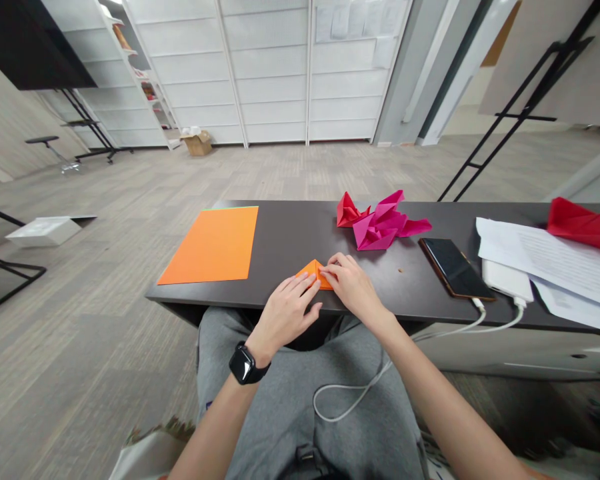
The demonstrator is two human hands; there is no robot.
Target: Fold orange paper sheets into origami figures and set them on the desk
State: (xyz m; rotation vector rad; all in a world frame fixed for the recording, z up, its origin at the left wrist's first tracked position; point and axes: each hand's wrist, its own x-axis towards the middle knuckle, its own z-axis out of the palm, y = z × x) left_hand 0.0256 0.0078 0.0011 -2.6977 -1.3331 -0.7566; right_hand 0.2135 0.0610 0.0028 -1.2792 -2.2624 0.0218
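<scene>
A small piece of folded orange origami paper [312,267] lies at the front edge of the dark table [295,233], its peak pointing away from me. My left hand [289,311], with a black watch on the wrist, rests its outstretched fingers on the paper's left side. On the right side, my right hand [349,283] pinches the paper's edge between thumb and fingertips. Both hands cover much of the paper, so its lower part is hidden. Beyond my right hand stand a magenta folded paper figure [383,223] and a smaller red one [349,212].
Orange sheets [213,245] lie at the table's left end. To the right are a phone [453,267], a white power bank [506,280] with cables, printed papers [545,257] and red material [587,227]. A white cable [350,387] loops across my lap.
</scene>
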